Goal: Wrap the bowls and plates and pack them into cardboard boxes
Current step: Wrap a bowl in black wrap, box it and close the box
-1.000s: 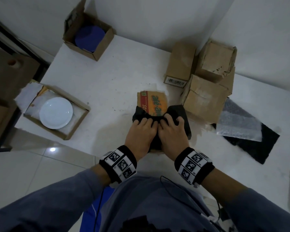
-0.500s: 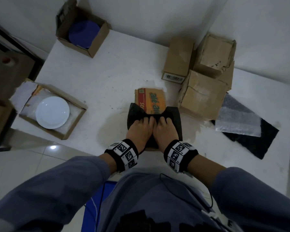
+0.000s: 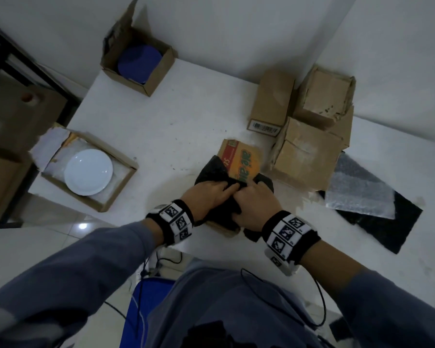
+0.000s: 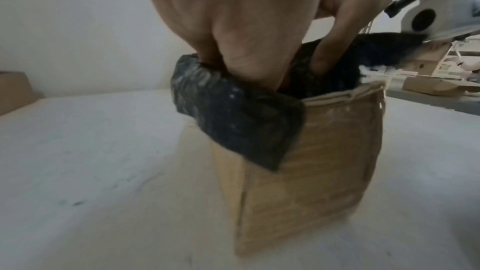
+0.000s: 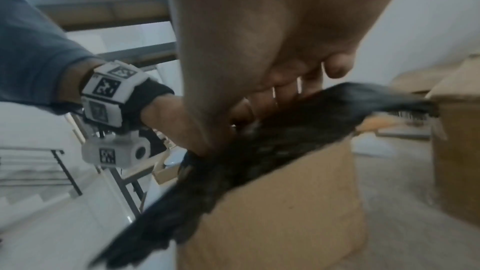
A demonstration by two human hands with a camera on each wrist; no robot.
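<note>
Both grips, left hand (image 3: 209, 194) and right hand (image 3: 258, 205), pinch black wrap (image 4: 239, 126) into the box (image 4: 306, 171); white plate (image 3: 88, 172) still unwrapped.

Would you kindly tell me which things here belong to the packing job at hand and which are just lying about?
In hand:
- left hand, right hand
- black wrap
- small box

Waiting:
- white plate
- blue plate
- bubble wrap

Lying about:
- closed boxes

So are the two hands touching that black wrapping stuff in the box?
Touching. In the left wrist view the left hand has its fingers dug into the black wrap at the box mouth; the right wrist view shows the right hand on it too.
</note>
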